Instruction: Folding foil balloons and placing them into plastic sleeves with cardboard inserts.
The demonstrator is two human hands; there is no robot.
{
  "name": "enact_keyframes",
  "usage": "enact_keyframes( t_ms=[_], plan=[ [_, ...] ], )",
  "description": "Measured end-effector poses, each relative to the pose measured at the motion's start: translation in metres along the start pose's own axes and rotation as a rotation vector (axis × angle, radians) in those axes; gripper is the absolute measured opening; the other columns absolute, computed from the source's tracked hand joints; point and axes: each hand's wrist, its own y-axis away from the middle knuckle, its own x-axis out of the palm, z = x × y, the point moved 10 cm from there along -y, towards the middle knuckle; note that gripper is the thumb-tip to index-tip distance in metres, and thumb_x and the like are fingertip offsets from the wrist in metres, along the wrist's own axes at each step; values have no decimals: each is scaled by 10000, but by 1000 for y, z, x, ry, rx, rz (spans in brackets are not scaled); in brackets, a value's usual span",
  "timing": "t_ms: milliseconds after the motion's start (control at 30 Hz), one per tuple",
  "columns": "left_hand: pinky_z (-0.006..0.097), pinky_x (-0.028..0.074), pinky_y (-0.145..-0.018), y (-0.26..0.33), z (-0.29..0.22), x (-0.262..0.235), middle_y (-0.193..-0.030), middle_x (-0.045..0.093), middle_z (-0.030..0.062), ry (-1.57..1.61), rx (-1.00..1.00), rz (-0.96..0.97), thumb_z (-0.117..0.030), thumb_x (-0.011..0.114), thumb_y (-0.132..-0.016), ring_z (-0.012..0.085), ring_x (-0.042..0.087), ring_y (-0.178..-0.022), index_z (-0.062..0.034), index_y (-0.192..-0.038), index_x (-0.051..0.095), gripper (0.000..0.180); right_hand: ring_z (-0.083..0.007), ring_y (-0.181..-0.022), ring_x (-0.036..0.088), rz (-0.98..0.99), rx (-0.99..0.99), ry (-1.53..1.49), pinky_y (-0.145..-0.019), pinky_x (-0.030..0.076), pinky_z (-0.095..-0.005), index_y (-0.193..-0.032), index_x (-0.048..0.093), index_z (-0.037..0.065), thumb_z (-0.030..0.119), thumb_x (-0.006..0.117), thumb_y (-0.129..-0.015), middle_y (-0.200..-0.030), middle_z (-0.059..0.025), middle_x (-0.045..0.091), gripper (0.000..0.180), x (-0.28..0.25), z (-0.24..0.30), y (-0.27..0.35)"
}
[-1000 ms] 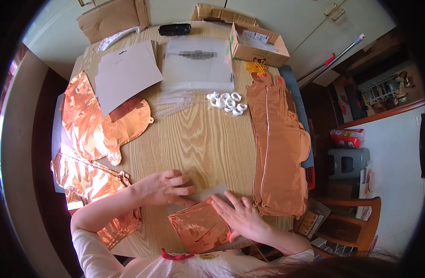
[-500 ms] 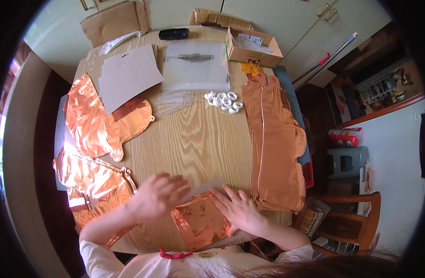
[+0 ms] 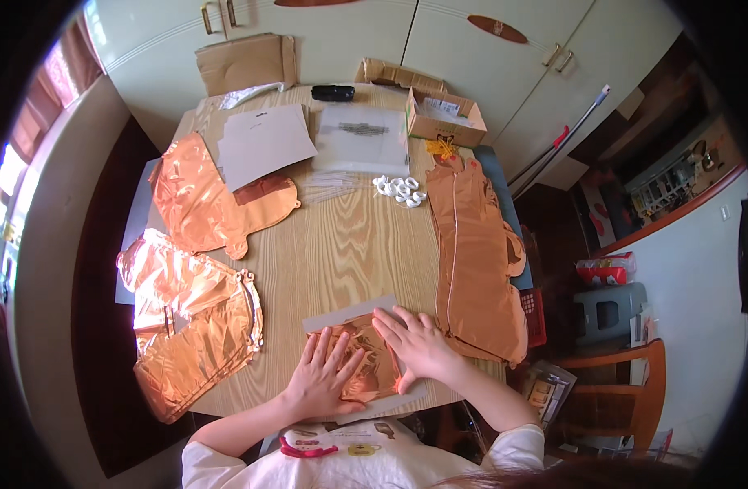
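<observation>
Both the left hand point(image 3: 326, 381) and the right hand point(image 3: 419, 346) are laid flat with fingers spread, nothing being grasped by either. Under them a folded piece of copper foil point(image 3: 378, 363) is pressed: its left part is covered by the left hand, and its upper right edge is touched by the right. A grey card point(image 3: 353, 313) is seen beneath the foil, a strip being left bare above and below — the lower strip lies close to the near edge of the surface point(image 3: 349, 253).

Beyond the card, a long stretch of wood is left open as far as some clear plastic strips point(image 3: 333, 187) and white coils point(image 3: 398, 190). This room is bounded on the left by an upper foil piece point(image 3: 196, 204) and a lower foil piece point(image 3: 190, 310), the former partly covered by pale cards point(image 3: 264, 147), and on the right by a long foil stack point(image 3: 476, 269).

Farther out, an open cardboard box point(image 3: 455, 134) is set at the far right corner; clear packets point(image 3: 439, 107) are seen inside. Just left of it a clear plastic bag point(image 3: 361, 147) is laid flat — whether it is filled cannot be told. Yellow string point(image 3: 441, 148) is placed before the box. Past the right edge, a red basket point(image 3: 535, 318) is partly hidden, its contents unclear.
</observation>
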Motion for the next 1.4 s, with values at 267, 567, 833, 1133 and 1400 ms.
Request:
enact_keyframes(
  t_ms=[267, 567, 833, 1133, 1400],
  plan=[
    [618, 159, -1143, 21, 2, -6, -1486, 314, 314, -34, -37, -77, -767, 487, -800, 511, 217, -1413, -39, -1446, 403, 978, -318, -1447, 210, 16, -6, -8, -1089, 279, -501, -1540, 173, 52, 669, 837, -390, -1620, -66, 159, 1464, 8, 0, 3],
    [327, 491, -813, 150, 7, 24, -1089, 651, 135, 575, -570, 9, -243, 723, -859, 231, 632, -944, -19, -1157, 584, 398, -359, -1480, 91, 113, -114, -90, -1168, 135, -558, -1554, 81, 78, 651, 856, -429, -1626, -103, 78, 1482, 31, 44, -2],
    [356, 548, -815, 185, 12, 121, -1060, 689, 139, 2059, -810, -509, -95, 578, -949, 210, 677, -911, 46, -1137, 607, 238, -379, -1464, 137, 54, -323, -58, -1118, 202, -574, -1550, 72, 65, 657, 855, -356, -1629, -88, 89, 1546, 36, 108, -32],
    [306, 538, -820, 186, 33, 75, -1103, 660, 86, 1784, -821, -425, -53, 539, -977, 164, 655, -949, -2, -1211, 576, 243, -324, -1431, 272, 95, -575, -649, -1153, 258, -477, -1513, 288, 100, 540, 722, -795, -1566, -130, 283, 948, -38, 32, -112],
    [226, 443, -486, 163, 87, 50, -736, 617, 14, 1759, -802, -679, -177, 566, -994, 83, 567, -578, -44, -1035, 586, 141, -306, -1427, 322, -627, 238, -234, -1159, 280, -437, -1433, 466, 141, 388, 547, -948, -1537, -111, 370, 551, -134, -285, -271]
  ],
)
